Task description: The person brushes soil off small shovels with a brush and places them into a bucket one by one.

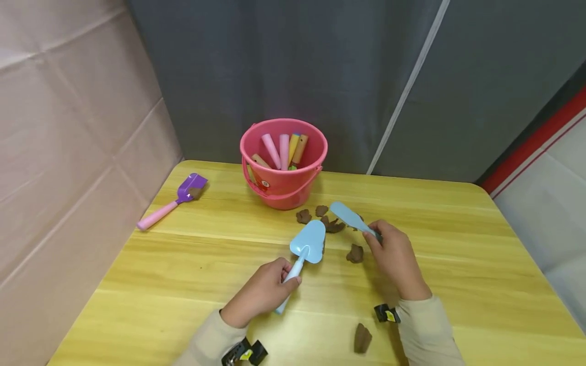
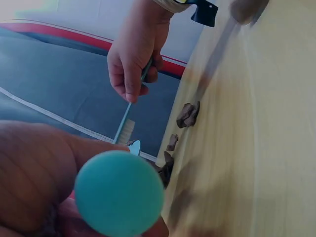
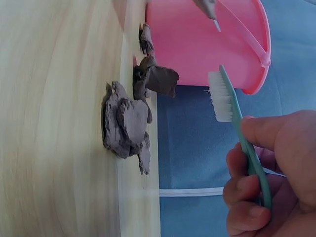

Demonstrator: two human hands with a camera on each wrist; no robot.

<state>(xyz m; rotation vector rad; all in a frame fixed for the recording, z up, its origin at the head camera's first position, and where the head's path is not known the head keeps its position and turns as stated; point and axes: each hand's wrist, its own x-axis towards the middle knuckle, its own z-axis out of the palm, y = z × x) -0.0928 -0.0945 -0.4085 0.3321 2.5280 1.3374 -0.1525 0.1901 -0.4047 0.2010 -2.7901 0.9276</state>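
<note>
My left hand point(image 1: 258, 290) grips the handle of a light blue trowel point(image 1: 310, 239), its blade pointing away from me over the table. A sliver of brown shows along the blade's right edge. In the left wrist view the round end of the trowel handle point(image 2: 120, 193) fills the foreground. My right hand point(image 1: 396, 256) holds a light blue brush point(image 1: 348, 214), and its white bristles point(image 3: 220, 98) face the table in the right wrist view. The bristles are apart from the brown clay lumps point(image 3: 131, 123). One lump point(image 1: 354, 253) lies just left of the right hand.
Behind the lumps stands a pink bucket point(image 1: 286, 189) holding several tool handles. A purple shovel point(image 1: 186, 189) with a pink handle and brown clay lies at the left. Another clay piece point(image 1: 362, 338) is near the front of the wooden table point(image 1: 183, 284). A grey curtain point(image 1: 274, 61) hangs behind.
</note>
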